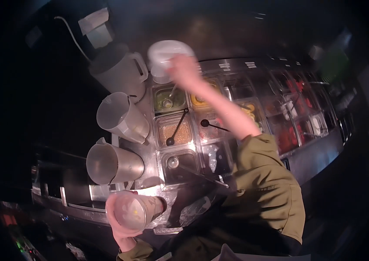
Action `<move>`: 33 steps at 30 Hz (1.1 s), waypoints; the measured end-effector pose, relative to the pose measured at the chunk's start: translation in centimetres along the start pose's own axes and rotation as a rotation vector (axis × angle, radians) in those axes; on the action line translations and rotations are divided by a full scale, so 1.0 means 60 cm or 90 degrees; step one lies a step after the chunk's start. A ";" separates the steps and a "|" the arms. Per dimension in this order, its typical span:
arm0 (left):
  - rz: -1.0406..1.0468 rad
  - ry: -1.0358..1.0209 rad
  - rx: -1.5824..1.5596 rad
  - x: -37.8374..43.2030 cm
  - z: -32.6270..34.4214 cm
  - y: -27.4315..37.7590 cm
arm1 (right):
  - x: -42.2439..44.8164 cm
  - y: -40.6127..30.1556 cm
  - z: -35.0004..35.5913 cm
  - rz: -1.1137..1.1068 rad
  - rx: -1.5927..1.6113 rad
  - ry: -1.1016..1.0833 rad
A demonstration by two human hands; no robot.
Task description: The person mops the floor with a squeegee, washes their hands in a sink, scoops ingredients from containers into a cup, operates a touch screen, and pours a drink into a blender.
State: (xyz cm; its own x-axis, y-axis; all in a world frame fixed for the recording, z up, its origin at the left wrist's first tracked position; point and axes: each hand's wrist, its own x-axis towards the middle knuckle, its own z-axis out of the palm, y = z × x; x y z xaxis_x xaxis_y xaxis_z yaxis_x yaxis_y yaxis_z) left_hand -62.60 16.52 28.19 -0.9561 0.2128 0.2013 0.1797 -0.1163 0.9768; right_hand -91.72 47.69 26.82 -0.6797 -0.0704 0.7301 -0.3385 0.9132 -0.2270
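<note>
My left hand [115, 217] is wrapped around a clear cup [132, 212] bearing print, tilted so its mouth faces the camera. My right hand [183, 70], blurred, reaches across the food bins to a round white container [169, 52]; its fingers overlap the front of it, and whether they grip it cannot be told. Below that hand lie a bin of green contents [160, 98] with a ladle and a bin of yellow contents [215, 84]. Nearer are a bin of small tan grains [179, 132] with a black-ended spoon and a dark bin [187, 176] with a ladle.
Two translucent pitchers [129, 124] [129, 164] stand left of the bins, with a larger handled pitcher [115, 73] behind them. More bins with red contents [289, 138] extend to the right. A steel counter edge [318, 153] runs along their near side.
</note>
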 end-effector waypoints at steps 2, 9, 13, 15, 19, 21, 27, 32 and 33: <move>0.006 0.078 -0.026 0.024 0.017 -0.018 | -0.030 0.135 0.030 0.092 -0.131 -0.140; 0.059 0.030 0.069 0.146 0.044 -0.085 | -0.118 0.397 0.123 0.168 -0.305 -0.368; 0.041 0.088 0.082 0.147 0.035 -0.118 | 0.003 0.106 0.102 -0.176 0.058 -0.028; 0.013 0.075 0.038 0.170 0.051 -0.117 | 0.049 -0.046 0.091 -0.428 0.215 -0.125; 0.048 0.038 0.197 0.207 0.081 -0.121 | 0.080 -0.209 0.147 -0.524 0.140 -0.566; 0.040 0.074 0.176 0.209 0.076 -0.137 | 0.068 -0.264 0.181 -0.584 -0.221 -0.812; 0.025 0.104 -0.030 0.231 0.094 -0.167 | 0.091 -0.248 0.184 -0.395 -0.253 -1.002; 0.018 0.153 0.040 0.231 0.068 -0.180 | 0.128 -0.315 0.159 -0.339 -0.208 -0.966; 0.042 0.129 -0.001 0.238 0.084 -0.176 | 0.146 -0.309 0.119 -0.338 -0.233 -0.909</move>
State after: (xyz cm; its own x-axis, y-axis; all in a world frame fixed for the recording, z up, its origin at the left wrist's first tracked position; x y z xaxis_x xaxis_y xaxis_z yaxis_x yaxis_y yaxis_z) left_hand -76.97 25.69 21.13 -0.9692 0.0049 0.2462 0.2437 -0.1256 0.9617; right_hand -96.03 27.28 32.83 -0.6417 -0.5172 -0.5663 -0.7035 0.6911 0.1660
